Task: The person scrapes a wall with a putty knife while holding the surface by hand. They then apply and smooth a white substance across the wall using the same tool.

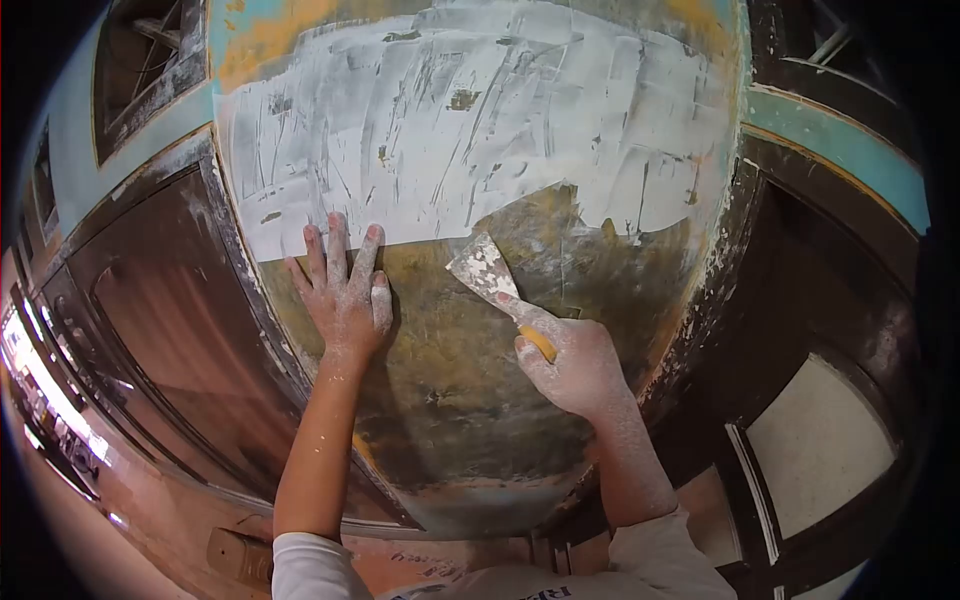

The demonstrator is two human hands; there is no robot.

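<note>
My left hand (345, 295) lies flat on the wall (470, 420), fingers spread wide, holding nothing, its fingertips just at the lower edge of the white putty (450, 130). My right hand (575, 365) is closed around the yellow handle of a putty knife (492, 280); the blade (smeared white) points up and to the left, pressed to the bare dark patch just below the putty. Both hands are dusted white. A dark door (170, 330) stands left of the wall.
</note>
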